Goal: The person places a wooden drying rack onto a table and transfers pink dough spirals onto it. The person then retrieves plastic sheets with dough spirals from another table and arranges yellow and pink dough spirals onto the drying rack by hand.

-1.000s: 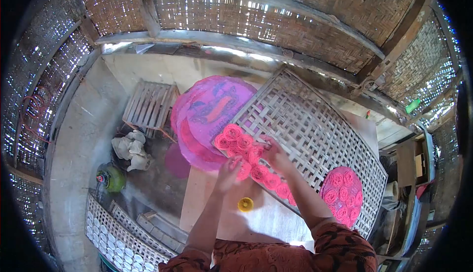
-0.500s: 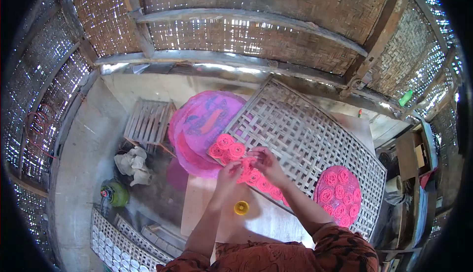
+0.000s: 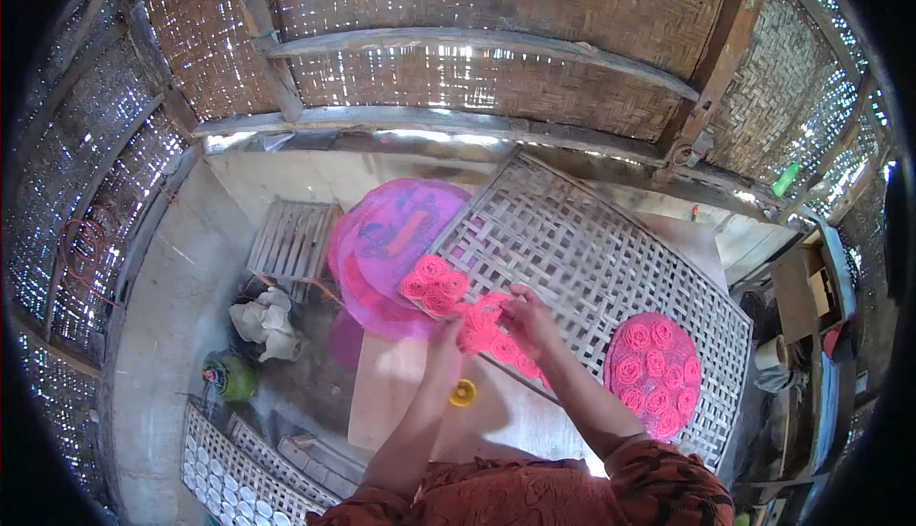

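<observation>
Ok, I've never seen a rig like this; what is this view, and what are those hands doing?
There is no machine here: these are a person's bare hands, seen by a camera worn on the head, looking forward and down. The left hand and right hand are at the pink coils along the near edge of a lattice tray. Fingers hide whether either holds one. A round pink batch lies on the tray, farther right. A yellow ring sits on the pale tabletop, with purple-pink sheeting beyond, left of the tray.
</observation>
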